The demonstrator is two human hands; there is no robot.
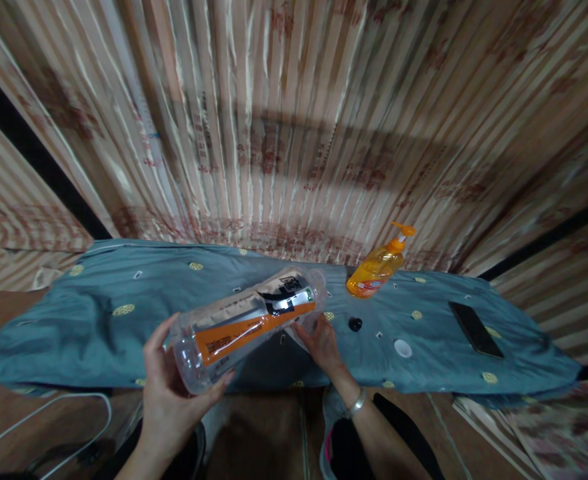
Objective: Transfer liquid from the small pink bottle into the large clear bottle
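Observation:
My left hand (171,380) grips the lower end of a large clear plastic bottle (249,327) with an orange, white and black label. The bottle is tilted, its narrower end up to the right, above a cloth-covered table. Just under that end, my right hand (321,343) has its fingers closed, with a pale, see-through thing (300,338) at the fingertips; the bottle partly covers it, and I cannot tell its kind. To the right stands a pump bottle (375,272) of orange liquid. Near it lie a small black object (355,324) and a white round disc (403,348), perhaps a lid.
A dark phone (475,330) lies toward the right end of the blue-green cloth (164,293). Striped curtains (284,133) hang right behind the table. A white cable (74,397) loops over the floor at the lower left. Dark bars run along both sides.

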